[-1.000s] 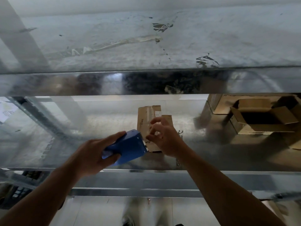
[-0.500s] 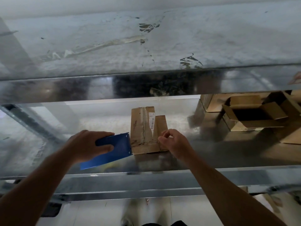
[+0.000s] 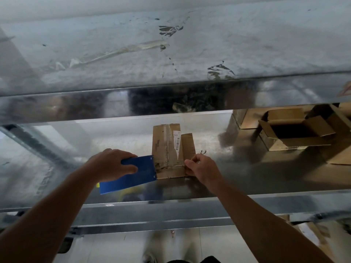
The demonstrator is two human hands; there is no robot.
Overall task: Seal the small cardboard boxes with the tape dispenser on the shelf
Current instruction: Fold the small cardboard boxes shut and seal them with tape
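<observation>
1 box on shelf | left hand grips 1 blue dispenser, touching box's left side | right hand fingers curled, pinch box's right edge | 1 open box far right of box

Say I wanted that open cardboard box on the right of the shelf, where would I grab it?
Probably by its near wall. The open box has its flaps folded out, so you can pinch the rim, thumb outside. Come from the front, since the upper shelf hangs low overhead.
</observation>
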